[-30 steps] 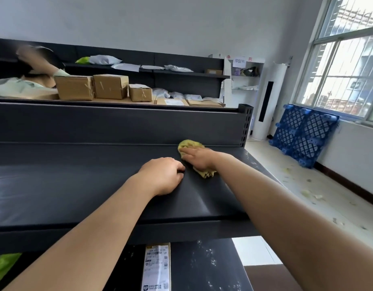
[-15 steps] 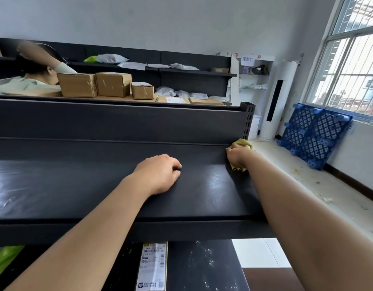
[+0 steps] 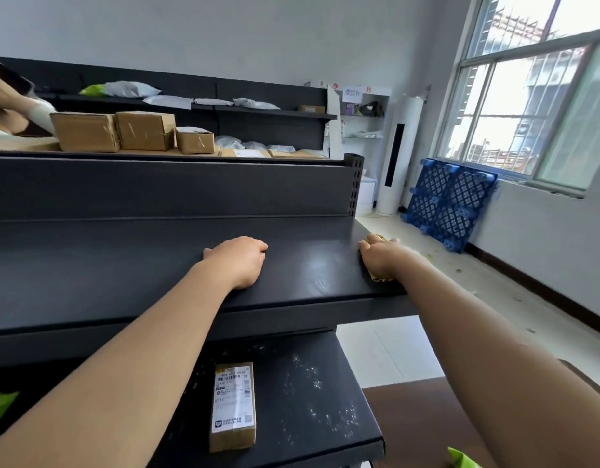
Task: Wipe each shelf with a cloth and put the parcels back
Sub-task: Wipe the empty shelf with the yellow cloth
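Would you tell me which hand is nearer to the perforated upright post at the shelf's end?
Right. The right hand, gripping the yellow cloth, sits at the right edge of the shelf, in front of the post; the left hand rests mid-shelf, farther left.

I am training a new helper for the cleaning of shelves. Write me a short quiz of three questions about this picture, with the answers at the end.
1. Choose one: at which end of the upper shelf is the yellow cloth? A) left end B) middle C) right end
2. Fill in: the labelled parcel lies on the ____ shelf.
3. True or false: the left hand grips something.

Key
1. C. The cloth is in the grip of the right hand.
2. lower
3. False. It rests on the upper shelf with its fingers curled and holds nothing.
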`<state>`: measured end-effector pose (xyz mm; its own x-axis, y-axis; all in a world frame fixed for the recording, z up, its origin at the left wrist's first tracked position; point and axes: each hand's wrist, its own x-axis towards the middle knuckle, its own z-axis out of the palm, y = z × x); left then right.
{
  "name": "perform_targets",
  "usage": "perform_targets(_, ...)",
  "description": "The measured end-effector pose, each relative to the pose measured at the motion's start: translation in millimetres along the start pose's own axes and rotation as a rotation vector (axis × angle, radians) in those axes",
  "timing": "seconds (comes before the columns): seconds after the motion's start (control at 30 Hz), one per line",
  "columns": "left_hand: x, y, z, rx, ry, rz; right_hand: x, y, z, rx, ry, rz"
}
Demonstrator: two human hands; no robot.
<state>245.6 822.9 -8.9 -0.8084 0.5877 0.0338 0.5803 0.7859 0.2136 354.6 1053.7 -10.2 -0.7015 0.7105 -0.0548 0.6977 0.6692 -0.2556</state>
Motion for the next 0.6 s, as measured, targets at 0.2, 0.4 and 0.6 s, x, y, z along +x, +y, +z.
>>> perform_targets(0.2, -16, -7, -5, 0.048, -0.025, 0.084, -47, 21, 3, -0.004, 0.101, 0.071)
perform_targets(0.4, -36, -21, -6, 0.056, 0.003, 0.141, -80, 17, 17, -0.037, 0.246, 0.102)
perform_targets(0.6, -52, -32, 0, -0.01, 0.06, 0.198, -102, -4, 26, 0.012, 0.272, 0.143)
